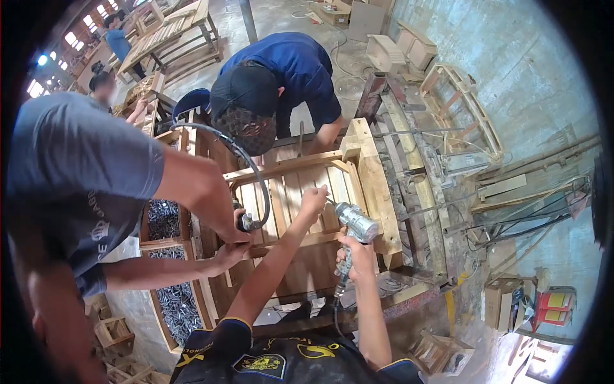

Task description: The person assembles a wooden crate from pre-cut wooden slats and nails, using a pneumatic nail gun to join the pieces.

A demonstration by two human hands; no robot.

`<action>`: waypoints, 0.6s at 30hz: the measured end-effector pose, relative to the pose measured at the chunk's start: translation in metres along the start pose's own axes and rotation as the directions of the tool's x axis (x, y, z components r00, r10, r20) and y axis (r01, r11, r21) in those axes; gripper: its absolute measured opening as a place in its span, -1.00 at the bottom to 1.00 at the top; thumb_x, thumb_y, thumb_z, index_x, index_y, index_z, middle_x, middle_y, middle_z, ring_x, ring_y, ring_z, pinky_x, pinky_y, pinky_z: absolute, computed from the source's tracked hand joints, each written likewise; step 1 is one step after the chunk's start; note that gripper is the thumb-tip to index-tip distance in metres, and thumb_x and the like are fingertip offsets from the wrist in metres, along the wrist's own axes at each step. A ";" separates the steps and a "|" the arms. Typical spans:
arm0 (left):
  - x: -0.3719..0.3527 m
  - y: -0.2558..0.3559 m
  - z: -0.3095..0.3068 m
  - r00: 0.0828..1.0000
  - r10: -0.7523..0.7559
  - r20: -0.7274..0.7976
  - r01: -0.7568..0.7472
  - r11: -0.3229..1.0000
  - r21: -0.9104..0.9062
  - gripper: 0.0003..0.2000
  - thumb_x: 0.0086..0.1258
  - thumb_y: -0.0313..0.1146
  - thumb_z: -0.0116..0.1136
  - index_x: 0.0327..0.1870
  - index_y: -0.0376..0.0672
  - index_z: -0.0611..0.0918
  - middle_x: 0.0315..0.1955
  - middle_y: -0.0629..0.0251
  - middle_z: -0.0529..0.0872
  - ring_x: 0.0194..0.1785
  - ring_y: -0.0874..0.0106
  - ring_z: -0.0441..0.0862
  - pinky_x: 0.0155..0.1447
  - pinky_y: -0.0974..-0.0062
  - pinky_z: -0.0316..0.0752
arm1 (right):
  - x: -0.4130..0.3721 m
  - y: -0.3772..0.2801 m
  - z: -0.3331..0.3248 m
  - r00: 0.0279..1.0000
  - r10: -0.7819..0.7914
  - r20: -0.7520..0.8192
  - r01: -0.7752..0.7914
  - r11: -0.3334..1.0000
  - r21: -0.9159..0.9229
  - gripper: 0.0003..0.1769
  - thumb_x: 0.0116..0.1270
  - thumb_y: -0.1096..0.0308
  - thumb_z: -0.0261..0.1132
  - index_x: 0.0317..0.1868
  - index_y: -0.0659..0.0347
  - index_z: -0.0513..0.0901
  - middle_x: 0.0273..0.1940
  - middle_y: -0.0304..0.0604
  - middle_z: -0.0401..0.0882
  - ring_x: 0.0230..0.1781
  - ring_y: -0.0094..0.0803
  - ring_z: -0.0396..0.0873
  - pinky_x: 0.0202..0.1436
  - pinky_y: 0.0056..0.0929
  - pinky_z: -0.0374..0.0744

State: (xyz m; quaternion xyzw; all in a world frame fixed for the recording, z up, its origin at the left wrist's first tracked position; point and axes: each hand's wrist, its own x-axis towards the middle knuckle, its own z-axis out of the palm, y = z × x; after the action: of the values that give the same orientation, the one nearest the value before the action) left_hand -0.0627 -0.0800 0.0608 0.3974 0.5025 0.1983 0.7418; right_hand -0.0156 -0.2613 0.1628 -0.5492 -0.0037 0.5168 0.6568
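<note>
My right hand is wrapped around the handle of a silver air impact driver, whose hose hangs down from the grip. The driver's bit points left toward my left hand. That hand is closed in a pinch near the bit's tip; whatever its fingers hold is too small to make out. Under both hands lies a slatted wooden frame, with a thick wooden end post on its right. At the left side of the frame, a co-worker in a grey shirt grips a second air driver.
Wooden bins of dark screws stand at left. Another co-worker in a blue shirt bends over the frame's far side. A black hose arcs above the frame. Metal clamp rails run along the right.
</note>
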 end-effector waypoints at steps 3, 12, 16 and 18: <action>0.022 -0.003 0.001 0.997 0.016 0.069 -0.018 0.999 0.029 -0.69 0.50 -0.12 0.06 -0.31 -0.21 0.55 -0.69 0.50 0.39 -0.72 0.65 0.20 -0.66 0.62 0.07 | 0.015 0.008 0.007 0.998 0.063 0.020 -0.066 0.972 0.226 -0.75 0.08 0.55 0.23 -0.19 0.16 0.52 -0.39 -0.29 0.49 -0.71 -0.51 0.38 -0.67 -0.50 0.40; 0.077 0.010 -0.004 0.968 -0.130 0.214 0.152 0.984 -0.088 -0.70 0.53 -0.14 0.00 -0.38 -0.14 0.56 -0.71 0.52 0.35 -0.71 0.62 0.19 -0.62 0.55 0.10 | 0.073 0.064 0.029 0.999 0.039 -0.001 -0.032 0.820 0.571 -0.65 0.03 0.54 0.12 -0.12 0.03 0.47 -0.30 -0.36 0.49 -0.65 -0.54 0.29 -0.51 -0.50 0.37; 0.096 -0.003 0.016 0.991 -0.009 0.136 0.006 1.000 0.027 -0.73 0.51 -0.21 -0.01 -0.35 -0.18 0.62 -0.70 0.52 0.38 -0.70 0.62 0.21 -0.62 0.54 0.11 | 0.099 0.078 0.028 0.998 0.042 -0.042 -0.004 0.758 0.652 -0.62 0.01 0.56 0.09 -0.12 0.01 0.47 -0.28 -0.36 0.48 -0.64 -0.51 0.29 -0.50 -0.47 0.38; 0.101 -0.005 0.025 0.989 0.047 0.140 -0.060 0.994 0.089 -0.75 0.50 -0.26 -0.02 -0.33 -0.19 0.64 -0.70 0.52 0.39 -0.69 0.63 0.22 -0.61 0.54 0.12 | 0.114 0.083 0.025 0.999 -0.019 -0.032 0.035 0.748 0.662 -0.63 0.00 0.56 0.08 -0.13 0.02 0.45 -0.28 -0.34 0.45 -0.62 -0.51 0.30 -0.46 -0.43 0.41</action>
State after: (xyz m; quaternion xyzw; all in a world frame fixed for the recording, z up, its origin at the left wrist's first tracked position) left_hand 0.0016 -0.0228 0.0019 0.4573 0.4479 0.1667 0.7500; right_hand -0.0335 -0.1770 0.0484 -0.2866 0.1793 0.4685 0.8162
